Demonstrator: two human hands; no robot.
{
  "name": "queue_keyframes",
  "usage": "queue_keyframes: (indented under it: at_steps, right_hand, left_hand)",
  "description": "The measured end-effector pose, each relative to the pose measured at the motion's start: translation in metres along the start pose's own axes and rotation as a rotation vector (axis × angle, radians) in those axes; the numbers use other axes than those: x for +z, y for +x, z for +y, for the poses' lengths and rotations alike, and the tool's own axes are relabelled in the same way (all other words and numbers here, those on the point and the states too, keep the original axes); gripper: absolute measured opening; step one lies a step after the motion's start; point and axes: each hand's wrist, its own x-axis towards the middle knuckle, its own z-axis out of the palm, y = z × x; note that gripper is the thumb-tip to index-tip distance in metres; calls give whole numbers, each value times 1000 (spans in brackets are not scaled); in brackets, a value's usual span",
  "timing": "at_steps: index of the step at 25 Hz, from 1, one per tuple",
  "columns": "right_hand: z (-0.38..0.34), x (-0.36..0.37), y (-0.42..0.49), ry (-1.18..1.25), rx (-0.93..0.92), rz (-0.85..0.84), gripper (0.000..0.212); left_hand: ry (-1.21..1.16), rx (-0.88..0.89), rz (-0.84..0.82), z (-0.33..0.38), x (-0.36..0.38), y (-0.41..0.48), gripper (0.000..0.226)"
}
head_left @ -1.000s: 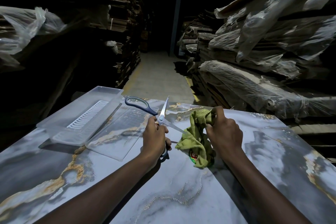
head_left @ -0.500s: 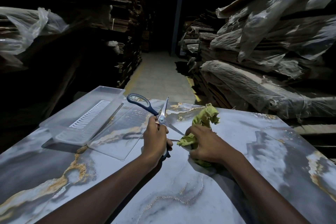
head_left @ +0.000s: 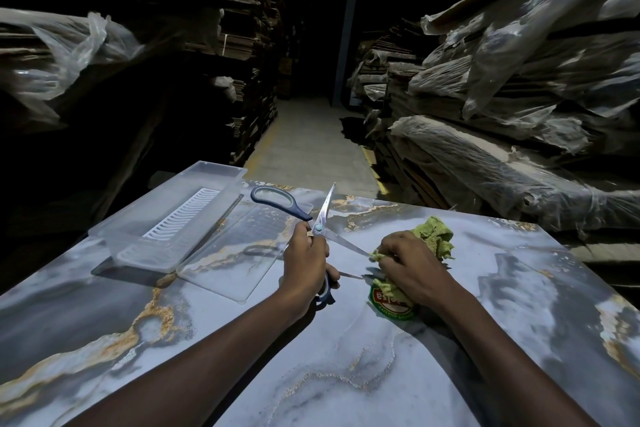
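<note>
My left hand (head_left: 306,262) grips a pair of blue-handled scissors (head_left: 320,218) near the pivot, blades spread wide; one blade points up and away, the other runs right toward the cloth. My right hand (head_left: 410,263) pinches a crumpled yellow-green cloth (head_left: 434,236) with a red and green printed logo, and holds it round the tip of the lower blade. Cloth and hands are low over the marble-patterned table (head_left: 346,357).
A clear plastic tray (head_left: 138,246) with a white slotted insert (head_left: 183,215) sits at the table's left, its clear lid (head_left: 239,263) lying beside it. Plastic-wrapped stacks (head_left: 502,166) line the right, dark shelves the left, with a floor aisle (head_left: 311,149) ahead.
My right hand dropped from holding the cloth up to low by the table, and moved the cloth along the scissor blade toward its tip. The left hand kept the scissors nearly still.
</note>
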Motion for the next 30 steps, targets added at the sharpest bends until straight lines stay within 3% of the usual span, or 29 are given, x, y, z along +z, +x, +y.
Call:
queue_keyframes:
  at_steps: [3, 7, 9, 11, 13, 14, 16, 18, 19, 21, 24, 27, 30]
  right_hand:
    - [0, 2, 0, 354, 97, 86, 31]
    - [8, 1, 4, 498, 133, 273, 19]
    - [9, -1, 5, 427, 161, 195, 35]
    - [5, 2, 2, 291, 177, 13, 62]
    - [3, 8, -1, 57, 126, -101, 78]
    - [3, 12, -2, -90, 74, -95, 76]
    - [8, 17, -2, -258, -47, 36, 49]
    - [10, 16, -3, -165, -89, 261, 14]
    - [10, 13, -3, -77, -60, 378, 7]
    - [9, 8, -4, 98, 31, 509, 16]
    - [-6, 4, -4, 166, -16, 556, 19]
    - [-22, 7, -5, 129, -163, 562, 13]
    - [-28, 14, -11, 128, -197, 460, 29]
  left_hand:
    - [-20, -39, 9, -1, -2, 3, 13]
    - [-54, -63, 25, 0, -1, 4, 19]
    - [-54, -61, 36, 0, 0, 4, 23]
    - [-49, -49, 43, 0, 0, 4, 23]
    - [-47, -43, 42, -1, -1, 5, 21]
    - [-44, -46, 36, -2, 0, 5, 21]
    - [-34, -69, -2, -3, 0, 4, 21]
    - [3, -89, -71, -3, 0, 3, 20]
    - [40, -95, -117, -3, -1, 1, 18]
    - [137, -83, -198, -2, 0, -1, 16]
    - [384, 10, -221, -2, 5, -6, 39]
    - [610, 97, -239, -1, 8, -8, 41]
    - [744, 188, -216, -1, 7, -9, 32]
